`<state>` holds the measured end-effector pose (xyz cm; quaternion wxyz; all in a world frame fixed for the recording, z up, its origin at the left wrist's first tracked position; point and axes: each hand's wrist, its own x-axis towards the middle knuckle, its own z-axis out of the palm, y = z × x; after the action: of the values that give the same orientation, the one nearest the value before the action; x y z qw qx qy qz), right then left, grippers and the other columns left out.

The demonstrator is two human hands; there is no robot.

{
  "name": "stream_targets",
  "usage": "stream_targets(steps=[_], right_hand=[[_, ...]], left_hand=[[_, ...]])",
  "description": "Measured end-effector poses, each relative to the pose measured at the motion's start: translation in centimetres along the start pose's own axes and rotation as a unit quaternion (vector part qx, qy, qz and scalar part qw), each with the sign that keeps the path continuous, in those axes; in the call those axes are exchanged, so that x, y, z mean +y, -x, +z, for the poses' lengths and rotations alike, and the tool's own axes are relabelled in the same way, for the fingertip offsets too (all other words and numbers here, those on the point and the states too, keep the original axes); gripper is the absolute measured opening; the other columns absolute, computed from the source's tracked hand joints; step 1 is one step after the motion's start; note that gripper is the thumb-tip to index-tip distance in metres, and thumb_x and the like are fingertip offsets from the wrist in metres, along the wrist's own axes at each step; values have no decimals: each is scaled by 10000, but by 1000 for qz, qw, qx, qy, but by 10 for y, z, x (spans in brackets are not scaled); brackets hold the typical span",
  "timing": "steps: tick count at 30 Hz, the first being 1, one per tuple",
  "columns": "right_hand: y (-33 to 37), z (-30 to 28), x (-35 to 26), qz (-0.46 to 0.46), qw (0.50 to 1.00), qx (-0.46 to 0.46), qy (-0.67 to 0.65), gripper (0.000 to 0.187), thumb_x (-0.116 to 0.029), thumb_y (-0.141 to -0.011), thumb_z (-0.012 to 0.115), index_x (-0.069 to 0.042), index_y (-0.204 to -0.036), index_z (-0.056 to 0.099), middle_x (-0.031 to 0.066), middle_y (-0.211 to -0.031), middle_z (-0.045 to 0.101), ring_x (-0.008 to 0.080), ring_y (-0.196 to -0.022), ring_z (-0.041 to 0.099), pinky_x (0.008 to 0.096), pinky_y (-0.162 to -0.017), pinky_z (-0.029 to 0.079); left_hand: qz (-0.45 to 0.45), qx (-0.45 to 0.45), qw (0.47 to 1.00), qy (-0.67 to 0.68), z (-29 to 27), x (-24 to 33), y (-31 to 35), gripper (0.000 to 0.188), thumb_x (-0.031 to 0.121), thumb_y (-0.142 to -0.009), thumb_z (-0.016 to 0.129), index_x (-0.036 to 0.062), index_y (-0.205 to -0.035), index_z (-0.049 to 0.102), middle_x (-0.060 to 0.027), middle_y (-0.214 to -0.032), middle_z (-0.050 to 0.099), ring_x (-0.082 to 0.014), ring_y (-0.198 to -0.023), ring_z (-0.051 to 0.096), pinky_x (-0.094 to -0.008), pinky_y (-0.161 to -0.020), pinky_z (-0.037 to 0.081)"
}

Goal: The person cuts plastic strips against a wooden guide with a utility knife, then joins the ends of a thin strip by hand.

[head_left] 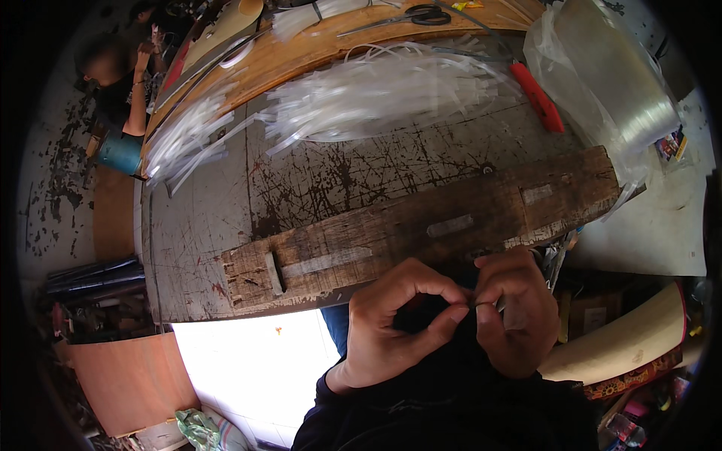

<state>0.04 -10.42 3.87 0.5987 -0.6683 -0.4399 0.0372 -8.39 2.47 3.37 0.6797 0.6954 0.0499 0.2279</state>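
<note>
My left hand [402, 319] curves into a ring, thumb and index fingertip pinched together. Against it, fingertip to fingertip, my right hand [515, 316] is also closed in a pinch. Whatever sits between the fingertips is too small and dark to name. A pale, translucent patch shows by the curled fingers of the right hand; its kind is unclear. Both hands are in front of my dark top, just off the near edge of a worn wooden plank [398, 240]. The plank bears pieces of clear tape and a small upright metal strip [274, 272] near its left end.
Behind the plank, a scratched grey tabletop [203, 225] carries a heap of clear plastic strips [391, 90] and a smaller bunch [188, 135]. A red-handled tool [538, 98], black scissors [429, 15] and a clear plastic roll [613, 75] lie farther back. Another person [113, 83] sits far left.
</note>
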Motion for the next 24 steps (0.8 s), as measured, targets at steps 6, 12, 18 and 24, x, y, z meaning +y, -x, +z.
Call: stream_targets(steps=[6, 12, 18, 24], right_hand=[[5, 2, 2, 49, 998, 11, -43, 244, 58, -626, 595, -25, -838, 508, 102, -831, 546, 205, -747, 534, 300, -667, 441], [-2, -5, -4, 40, 996, -37, -65, 358, 15, -604, 692, -27, -915, 518, 91, -844, 567, 212, -781, 550, 346, -761, 442], [1, -4, 0, 5, 999, -28, 39, 326, 17, -613, 709, -27, -888, 541, 72, -821, 603, 209, -765, 578, 413, -811, 431], [-1, -4, 0, 0, 998, -16, 55, 256, 37, -639, 667, -31, -854, 547, 71, -796, 598, 209, -738, 574, 429, -817, 428]], left_hand=[[-2, -4, 999, -39, -2, 2, 1, 171, -51, -676, 678, 11, -820, 610, -67, -792, 606, -132, -739, 610, -215, -628, 468], [4, 11, 998, -61, -1, 5, 1, 166, -41, -669, 694, 16, -805, 617, -60, -777, 608, -120, -706, 605, -208, -588, 464], [15, 10, 996, -84, -3, 6, -2, 153, -24, -666, 706, 10, -796, 632, -70, -764, 619, -134, -687, 610, -224, -578, 475], [18, -2, 994, -111, -3, 7, -4, 159, -11, -660, 715, 15, -795, 635, -74, -752, 621, -148, -678, 612, -231, -577, 475]])
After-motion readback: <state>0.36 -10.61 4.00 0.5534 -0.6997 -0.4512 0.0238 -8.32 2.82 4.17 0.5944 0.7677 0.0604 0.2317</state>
